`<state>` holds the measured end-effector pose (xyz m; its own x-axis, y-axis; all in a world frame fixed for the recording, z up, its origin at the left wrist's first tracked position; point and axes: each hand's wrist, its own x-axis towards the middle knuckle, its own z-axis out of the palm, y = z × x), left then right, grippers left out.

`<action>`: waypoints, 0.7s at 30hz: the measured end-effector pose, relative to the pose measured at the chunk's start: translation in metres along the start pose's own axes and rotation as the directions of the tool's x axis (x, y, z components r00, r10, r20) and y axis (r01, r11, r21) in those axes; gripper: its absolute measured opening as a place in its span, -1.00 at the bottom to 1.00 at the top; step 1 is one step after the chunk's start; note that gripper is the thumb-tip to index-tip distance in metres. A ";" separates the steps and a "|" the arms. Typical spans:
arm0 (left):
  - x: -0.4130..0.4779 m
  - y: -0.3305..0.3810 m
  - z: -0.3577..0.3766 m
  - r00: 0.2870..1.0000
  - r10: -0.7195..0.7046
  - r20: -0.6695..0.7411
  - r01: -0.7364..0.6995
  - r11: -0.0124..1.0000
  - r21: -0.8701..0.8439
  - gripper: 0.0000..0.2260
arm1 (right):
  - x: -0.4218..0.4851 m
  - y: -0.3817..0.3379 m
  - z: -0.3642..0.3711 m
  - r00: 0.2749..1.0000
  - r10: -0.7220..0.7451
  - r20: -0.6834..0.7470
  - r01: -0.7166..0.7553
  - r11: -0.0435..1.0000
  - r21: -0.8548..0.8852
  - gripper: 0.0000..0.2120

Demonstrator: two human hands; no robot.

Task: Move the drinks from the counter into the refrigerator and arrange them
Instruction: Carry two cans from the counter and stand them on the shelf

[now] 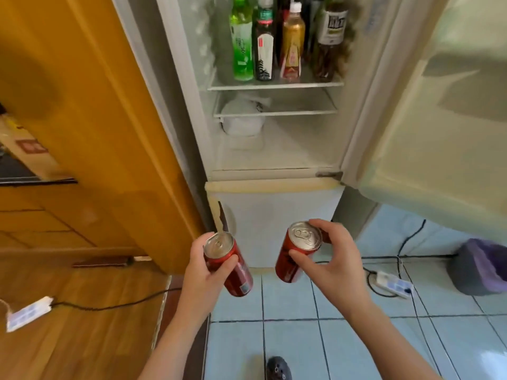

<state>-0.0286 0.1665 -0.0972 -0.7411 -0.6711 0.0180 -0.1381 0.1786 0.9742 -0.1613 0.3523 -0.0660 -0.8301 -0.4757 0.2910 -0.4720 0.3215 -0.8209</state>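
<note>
Left hand is gripping a red can, right hand is gripping a second red can, both before the open refrigerator, above the tiled floor.

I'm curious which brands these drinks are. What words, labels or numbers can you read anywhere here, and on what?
Nothing can be quoted; all print is too blurred or small.
left can, in the left hand: pale patch near its base, unreadable.
right can, in the right hand: dark print, unreadable.
green bottle: vertical white writing, too small.
brown bottle: bold dark characters on white label, blurred.
cardboard box: red mark, blurred.
</note>
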 end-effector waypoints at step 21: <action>0.320 0.106 0.001 0.967 0.250 -0.042 -0.253 0.962 -0.102 -0.53 | 0.305 -0.008 0.048 0.962 -0.237 -0.137 0.248 0.966 0.068 -0.64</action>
<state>-0.2809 -0.0281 0.0118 -0.7238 -0.6350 0.2700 0.1216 0.2678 0.9558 -0.3960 0.1654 0.0055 -0.7272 -0.4213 0.5420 -0.6417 0.1367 -0.7547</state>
